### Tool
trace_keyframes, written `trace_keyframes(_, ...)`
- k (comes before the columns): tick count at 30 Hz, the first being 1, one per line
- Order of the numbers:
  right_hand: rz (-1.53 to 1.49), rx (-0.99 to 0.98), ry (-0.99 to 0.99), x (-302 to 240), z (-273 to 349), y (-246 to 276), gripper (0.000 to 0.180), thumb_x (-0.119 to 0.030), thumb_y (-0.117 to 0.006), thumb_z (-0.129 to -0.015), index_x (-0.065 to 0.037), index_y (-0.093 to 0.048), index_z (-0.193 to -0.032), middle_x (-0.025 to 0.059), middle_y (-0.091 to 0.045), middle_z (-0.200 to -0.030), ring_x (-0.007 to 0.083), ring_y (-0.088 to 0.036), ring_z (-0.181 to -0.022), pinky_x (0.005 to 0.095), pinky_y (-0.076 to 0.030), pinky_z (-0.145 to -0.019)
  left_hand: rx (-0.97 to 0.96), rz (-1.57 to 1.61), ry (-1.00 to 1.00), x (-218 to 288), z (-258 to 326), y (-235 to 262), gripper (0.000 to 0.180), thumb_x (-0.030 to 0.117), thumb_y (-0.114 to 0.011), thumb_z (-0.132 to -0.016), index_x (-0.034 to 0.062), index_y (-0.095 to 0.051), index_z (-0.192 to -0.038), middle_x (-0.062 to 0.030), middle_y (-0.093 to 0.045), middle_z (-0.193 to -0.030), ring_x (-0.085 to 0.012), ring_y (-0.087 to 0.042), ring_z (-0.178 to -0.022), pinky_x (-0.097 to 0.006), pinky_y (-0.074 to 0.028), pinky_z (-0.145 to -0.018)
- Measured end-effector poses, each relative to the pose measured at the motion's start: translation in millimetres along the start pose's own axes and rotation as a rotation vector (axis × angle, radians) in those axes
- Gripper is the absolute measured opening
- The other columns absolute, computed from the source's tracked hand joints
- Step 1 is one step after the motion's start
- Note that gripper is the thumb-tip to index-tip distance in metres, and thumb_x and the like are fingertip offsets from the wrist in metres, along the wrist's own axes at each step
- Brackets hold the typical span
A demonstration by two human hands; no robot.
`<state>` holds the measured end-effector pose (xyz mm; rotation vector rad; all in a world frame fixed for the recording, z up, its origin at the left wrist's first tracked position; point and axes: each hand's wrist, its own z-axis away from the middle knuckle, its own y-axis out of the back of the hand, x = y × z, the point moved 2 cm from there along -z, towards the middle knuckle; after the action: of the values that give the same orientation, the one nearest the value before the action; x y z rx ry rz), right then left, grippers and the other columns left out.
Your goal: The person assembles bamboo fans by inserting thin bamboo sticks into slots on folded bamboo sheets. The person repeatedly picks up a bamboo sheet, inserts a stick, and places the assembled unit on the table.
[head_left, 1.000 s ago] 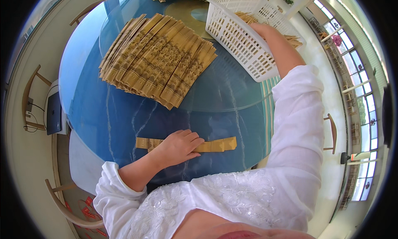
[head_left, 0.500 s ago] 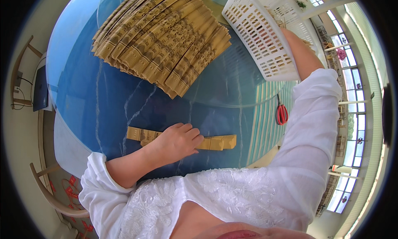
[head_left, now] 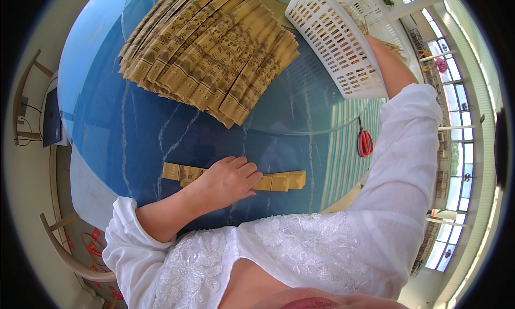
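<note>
Near the table's front edge, my left hand (head_left: 228, 181) is closed over a few long, narrow gold printed paper strips (head_left: 279, 181). The strips lie flat in a slightly staggered row, left to right, and stick out at both sides of the hand. Far to the right, my right forearm (head_left: 394, 68) reaches into a white plastic basket (head_left: 340, 46) with slotted walls. The basket wall hides my right hand, so its fingers and anything in them do not show. Some gold-brown pieces are visible inside the basket.
A large fanned stack of similar gold strips (head_left: 206, 54) covers the far middle of the round blue marbled table (head_left: 145, 132), partly on its clear glass disc. Red-handled scissors (head_left: 365, 143) lie at right by a striped cloth (head_left: 343, 148). A wooden chair (head_left: 70, 255) stands at left.
The view has shifted slightly. My left hand stays on the strips, and my right arm stays reached into the basket with only a small movement.
</note>
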<state>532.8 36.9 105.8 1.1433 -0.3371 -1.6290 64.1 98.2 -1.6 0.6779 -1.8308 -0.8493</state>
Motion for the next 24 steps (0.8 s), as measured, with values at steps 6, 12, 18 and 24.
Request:
trace_keyframes(6, 0.033, 0.013, 0.048, -10, -4, -3, 0.033, -0.031, -0.064, -0.077, -0.009, -0.069, -0.101, 0.0106, -0.067, -0.1, 0.017, -0.063, -0.085, 0.0319, -0.048, -0.076, -0.018, -0.013, 0.008, -2, 6, 3, 0.04, 0.025, -0.073, -0.069, 0.0057, -0.059, -0.1, -0.0043, -0.054, -0.085, -0.0215, -0.055, -0.081, -0.031, -0.047, -0.073)
trace_keyframes(12, 0.463, 0.396, 0.627, -19, -8, 27, 0.032, -0.035, -0.056, -0.087, -0.009, -0.065, -0.101, 0.0125, -0.067, -0.086, 0.0263, -0.064, -0.078, 0.0357, -0.048, -0.068, -0.008, 0.0, -0.043, -2, 6, 4, 0.038, 0.027, -0.072, -0.07, 0.0059, -0.059, -0.099, -0.0049, -0.054, -0.083, -0.0225, -0.055, -0.079, -0.033, -0.047, -0.072)
trace_keyframes(18, 0.457, 1.084, 1.177, -47, 133, 15, 0.03, -0.034, -0.049, -0.092, -0.007, -0.063, -0.093, 0.0173, -0.061, -0.073, 0.0327, -0.06, -0.072, 0.0407, -0.047, -0.061, 0.109, 0.079, -0.085, -2, 2, 5, 0.033, 0.029, -0.073, -0.07, 0.0049, -0.062, -0.091, -0.0059, -0.058, -0.08, -0.0248, -0.057, -0.076, -0.034, -0.048, -0.071)
trace_keyframes(24, -0.349, 0.623, 1.332, -29, 271, -26, 0.021, -0.017, -0.057, -0.091, 0.002, -0.062, -0.099, 0.0091, -0.068, -0.083, 0.0182, -0.067, -0.078, 0.0269, -0.055, -0.068, 0.485, 0.12, -0.006, -2, -4, 22, 0.021, 0.02, -0.071, -0.076, 0.0029, -0.064, -0.087, -0.0079, -0.061, -0.084, -0.0235, -0.06, -0.075, -0.031, -0.049, -0.066)
